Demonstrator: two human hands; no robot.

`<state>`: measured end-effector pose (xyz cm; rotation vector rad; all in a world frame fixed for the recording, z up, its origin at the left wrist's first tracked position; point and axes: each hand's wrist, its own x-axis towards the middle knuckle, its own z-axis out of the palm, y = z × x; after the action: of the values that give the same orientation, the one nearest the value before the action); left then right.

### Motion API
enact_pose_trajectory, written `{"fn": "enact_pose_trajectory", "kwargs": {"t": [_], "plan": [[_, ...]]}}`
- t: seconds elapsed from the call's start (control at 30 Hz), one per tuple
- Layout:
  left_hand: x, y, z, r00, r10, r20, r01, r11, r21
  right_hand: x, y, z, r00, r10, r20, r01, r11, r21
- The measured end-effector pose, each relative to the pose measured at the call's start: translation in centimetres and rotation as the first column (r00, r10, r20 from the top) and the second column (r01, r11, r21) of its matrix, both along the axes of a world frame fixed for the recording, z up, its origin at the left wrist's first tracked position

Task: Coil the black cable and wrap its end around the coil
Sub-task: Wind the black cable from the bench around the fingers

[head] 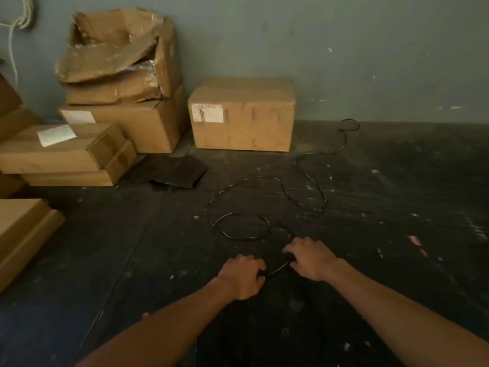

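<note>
Dark, scuffed floor [132, 260] with pale flecks and scraps; grey-green wall [370, 49] behind. Closed cardboard box [242, 115] with a white label stands against the wall. To its left, a stack of boxes [124, 107], the top one torn and crushed open. Flatter boxes [63, 152] lie further left, more at the left edge. Black sheet [172, 172], crumpled, lies flat in front of the stack. Pale cord [16, 35] hangs at the top left corner. Nothing stands between the hands and the cable.

Left hand [242, 276]: fingers curled in, closed around the near end of the black cable [264, 178], knuckles up, low over the floor. Right hand [308, 258]: fingers bent and loosely spread, fingertips down at the cable just beside the left hand; whether it actually grips cannot be told. A short straight run of cable spans the two hands.

Cable beyond the hands: lies uncoiled on the floor, one small loop just ahead of the hands, a larger loose loop past that, then wandering bends running away to the right toward the wall, where the far end curls near the box's right side.
</note>
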<state>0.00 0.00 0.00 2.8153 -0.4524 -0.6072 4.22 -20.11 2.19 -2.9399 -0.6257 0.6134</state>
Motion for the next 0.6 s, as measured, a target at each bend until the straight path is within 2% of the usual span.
{"fn": "enact_pose_trajectory", "kwargs": {"t": [0.1, 0.23, 0.33, 0.5, 0.6], "plan": [[-0.3, -0.6, -1.0, 0.999, -0.013, 0.049, 0.010, 0.998, 0.066, -0.4, -0.1, -0.8, 0.999, 0.026, 0.031, -0.024, 0.998, -0.059], [-0.5, -1.0, -1.8, 0.993, -0.006, 0.121, -0.001, 0.998, 0.057, -0.8, -0.4, -1.4, 0.996, 0.076, 0.056, -0.069, 0.989, -0.132], [-0.6, -0.6, -2.5, 0.988, -0.014, 0.152, 0.004, 0.998, 0.064, -1.1, -0.6, -2.0, 0.989, 0.107, 0.098, -0.095, 0.988, -0.124], [1.1, 1.0, -1.4, 0.969, 0.096, 0.230, -0.098, 0.995, -0.001, -0.4, -0.4, -0.9, 0.998, 0.033, 0.054, -0.036, 0.998, 0.053], [2.8, 2.1, 0.4, 0.940, 0.177, 0.292, -0.165, 0.984, -0.064, 0.4, 0.1, 0.4, 0.996, -0.076, -0.051, 0.085, 0.974, 0.210]]}}
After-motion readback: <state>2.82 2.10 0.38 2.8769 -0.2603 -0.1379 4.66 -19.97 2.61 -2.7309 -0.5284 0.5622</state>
